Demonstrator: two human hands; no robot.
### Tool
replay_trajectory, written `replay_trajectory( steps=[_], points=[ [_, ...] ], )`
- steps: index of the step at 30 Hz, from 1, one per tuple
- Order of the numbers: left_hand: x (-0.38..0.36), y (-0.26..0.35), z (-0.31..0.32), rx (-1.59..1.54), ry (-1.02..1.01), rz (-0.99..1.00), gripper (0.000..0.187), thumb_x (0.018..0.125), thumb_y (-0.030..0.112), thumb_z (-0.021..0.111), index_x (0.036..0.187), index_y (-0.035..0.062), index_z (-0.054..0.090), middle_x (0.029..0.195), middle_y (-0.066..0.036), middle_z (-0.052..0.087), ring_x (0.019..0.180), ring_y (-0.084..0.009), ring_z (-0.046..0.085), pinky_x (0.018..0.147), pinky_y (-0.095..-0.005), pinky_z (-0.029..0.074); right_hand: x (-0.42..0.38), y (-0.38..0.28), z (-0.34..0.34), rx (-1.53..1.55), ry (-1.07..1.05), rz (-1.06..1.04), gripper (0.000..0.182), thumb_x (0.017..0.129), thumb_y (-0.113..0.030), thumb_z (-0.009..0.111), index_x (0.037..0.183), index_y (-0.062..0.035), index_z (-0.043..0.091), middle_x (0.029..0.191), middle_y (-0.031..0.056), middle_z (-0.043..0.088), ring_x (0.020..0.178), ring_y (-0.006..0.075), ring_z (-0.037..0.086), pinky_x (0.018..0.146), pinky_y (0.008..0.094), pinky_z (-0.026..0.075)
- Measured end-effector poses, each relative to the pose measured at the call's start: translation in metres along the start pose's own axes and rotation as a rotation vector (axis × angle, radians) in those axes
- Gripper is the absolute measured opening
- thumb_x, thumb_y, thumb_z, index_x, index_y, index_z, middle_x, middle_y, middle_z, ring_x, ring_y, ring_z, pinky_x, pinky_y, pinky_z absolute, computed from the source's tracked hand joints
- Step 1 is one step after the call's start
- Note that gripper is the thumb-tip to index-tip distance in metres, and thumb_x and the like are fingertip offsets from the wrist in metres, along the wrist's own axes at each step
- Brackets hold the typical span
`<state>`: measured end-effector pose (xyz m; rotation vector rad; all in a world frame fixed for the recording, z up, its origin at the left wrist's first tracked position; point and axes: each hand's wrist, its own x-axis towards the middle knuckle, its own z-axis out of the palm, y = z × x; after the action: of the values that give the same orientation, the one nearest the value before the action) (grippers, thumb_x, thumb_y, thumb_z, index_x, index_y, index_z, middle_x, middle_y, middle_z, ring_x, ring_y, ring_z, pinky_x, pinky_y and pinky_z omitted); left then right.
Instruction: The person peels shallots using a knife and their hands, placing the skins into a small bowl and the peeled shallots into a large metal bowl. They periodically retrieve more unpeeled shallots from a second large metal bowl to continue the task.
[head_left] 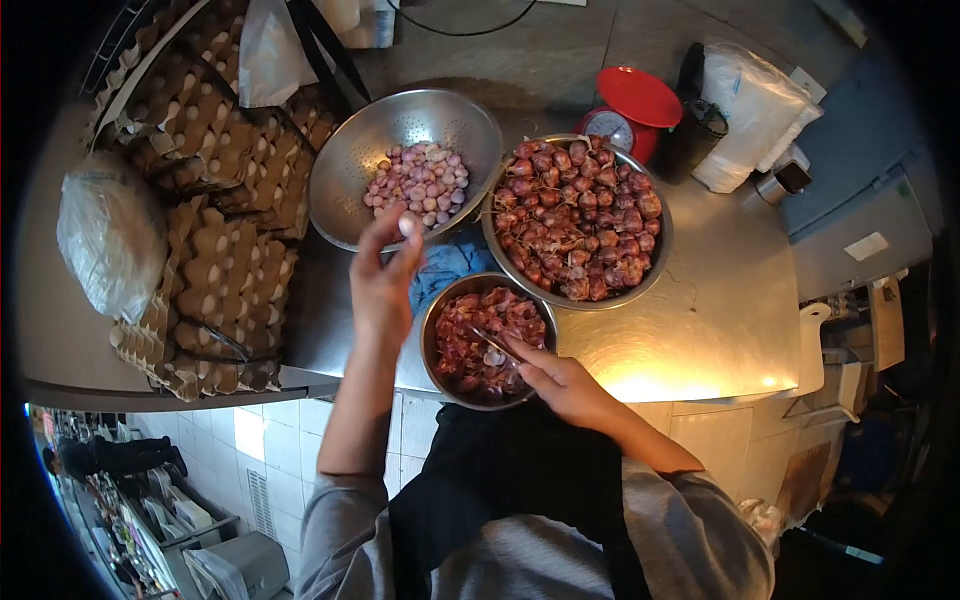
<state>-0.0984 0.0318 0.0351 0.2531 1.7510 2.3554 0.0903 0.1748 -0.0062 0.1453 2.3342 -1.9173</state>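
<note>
Peeling station on the table (pixel 720 320). The left hand (pixel 385 275) pinches a peeled shallot (pixel 408 224) at the colander (pixel 345 170) rim, at 11 o'clock from the peel bowl (pixel 436 310); release low over the pile. Its long axis cannot be judged. The right hand (pixel 560 385) closes on a knife (pixel 492 342), blade pointing to 10 o'clock.

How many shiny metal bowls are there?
3: the colander with peeled shallots at back left, the big bowl of unpeeled shallots at back right, the small bowl of peels in front.
</note>
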Motion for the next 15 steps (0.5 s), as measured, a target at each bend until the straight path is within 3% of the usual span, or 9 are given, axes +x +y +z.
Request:
replay_trajectory(
  steps=[2, 5, 8, 10, 11, 12, 13, 15],
  points=[
    [0.026, 0.014, 0.018, 0.094, 0.043, 0.119, 0.037, 0.077, 0.0, 0.06, 0.113, 0.0045, 0.051, 0.107, -0.005, 0.054, 0.091, -0.0105, 0.051, 0.073, -0.0229, 0.041, -0.001, -0.009, 0.002, -0.003, 0.039, -0.125, 0.039, 0.09, -0.018, 0.043, 0.128, -0.0108, 0.039, 0.12, 0.0145, 0.05, 0.111, 0.0226, 0.049, 0.092, 0.0277, 0.035],
    [0.056, 0.003, 0.03, 0.115, -0.119, 0.219, 0.032, 0.077, 0.001, 0.061, 0.108, 0.0036, 0.054, 0.102, -0.005, 0.057, 0.086, -0.0098, 0.053, 0.073, -0.023, 0.044, -0.002, -0.001, 0.002, 0.002, 0.02, -0.13, 0.037, 0.09, -0.016, 0.042, 0.127, -0.012, 0.041, 0.124, 0.0125, 0.047, 0.115, 0.0224, 0.045, 0.095, 0.0274, 0.033],
    [0.077, -0.022, 0.056, 0.392, -0.333, 0.176, 0.019, 0.075, 0.008, 0.065, 0.094, 0.0036, 0.062, 0.086, -0.004, 0.063, 0.074, -0.0097, 0.057, 0.065, -0.0215, 0.044, -0.003, -0.003, -0.003, -0.018, -0.066, -0.093, 0.036, 0.09, -0.014, 0.042, 0.126, -0.0132, 0.042, 0.124, 0.0133, 0.046, 0.116, 0.0226, 0.044, 0.096, 0.0275, 0.032],
    [0.079, -0.037, 0.083, 0.511, -0.432, 0.227, 0.013, 0.075, 0.015, 0.067, 0.082, 0.0041, 0.065, 0.07, -0.003, 0.063, 0.066, -0.0078, 0.056, 0.061, -0.0207, 0.044, -0.003, 0.004, 0.001, -0.053, -0.015, -0.081, 0.037, 0.089, -0.023, 0.043, 0.125, -0.0134, 0.043, 0.111, 0.0186, 0.053, 0.103, 0.0286, 0.052, 0.087, 0.0301, 0.039],
    [0.078, -0.039, 0.097, 0.696, -0.468, 0.202, 0.014, 0.077, 0.015, 0.065, 0.084, 0.0031, 0.065, 0.07, -0.003, 0.062, 0.066, -0.0055, 0.056, 0.059, -0.0201, 0.043, -0.004, 0.006, 0.002, -0.099, -0.011, -0.024, 0.037, 0.089, -0.025, 0.044, 0.125, -0.013, 0.044, 0.105, 0.0201, 0.055, 0.098, 0.0306, 0.055, 0.084, 0.0314, 0.041],
    [0.069, -0.031, 0.116, 0.749, -0.486, 0.104, 0.012, 0.077, 0.016, 0.064, 0.085, 0.0067, 0.065, 0.072, -0.006, 0.064, 0.066, -0.0107, 0.06, 0.06, -0.0241, 0.045, -0.004, 0.007, 0.002, -0.143, -0.007, 0.034, 0.038, 0.089, -0.028, 0.044, 0.124, -0.0125, 0.045, 0.099, 0.0215, 0.057, 0.092, 0.0326, 0.057, 0.08, 0.0327, 0.043],
    [0.071, -0.042, 0.126, 0.87, -0.534, 0.259, 0.013, 0.077, 0.014, 0.062, 0.088, 0.0085, 0.065, 0.077, -0.008, 0.064, 0.069, -0.0165, 0.061, 0.063, -0.0278, 0.046, -0.004, 0.008, 0.002, -0.182, 0.007, 0.009, 0.039, 0.088, -0.033, 0.045, 0.12, -0.0104, 0.048, 0.081, 0.0226, 0.058, 0.075, 0.037, 0.058, 0.067, 0.0381, 0.045],
    [0.076, -0.068, 0.144, 1.006, -0.632, 0.488, 0.018, 0.076, 0.01, 0.06, 0.093, 0.0106, 0.064, 0.087, -0.011, 0.063, 0.078, -0.0267, 0.06, 0.07, -0.0342, 0.047, -0.006, 0.003, 0.001, -0.243, 0.016, -0.009, 0.038, 0.087, -0.032, 0.045, 0.117, -0.0092, 0.049, 0.077, 0.0222, 0.058, 0.071, 0.0374, 0.057, 0.064, 0.04, 0.045]
  ],
)
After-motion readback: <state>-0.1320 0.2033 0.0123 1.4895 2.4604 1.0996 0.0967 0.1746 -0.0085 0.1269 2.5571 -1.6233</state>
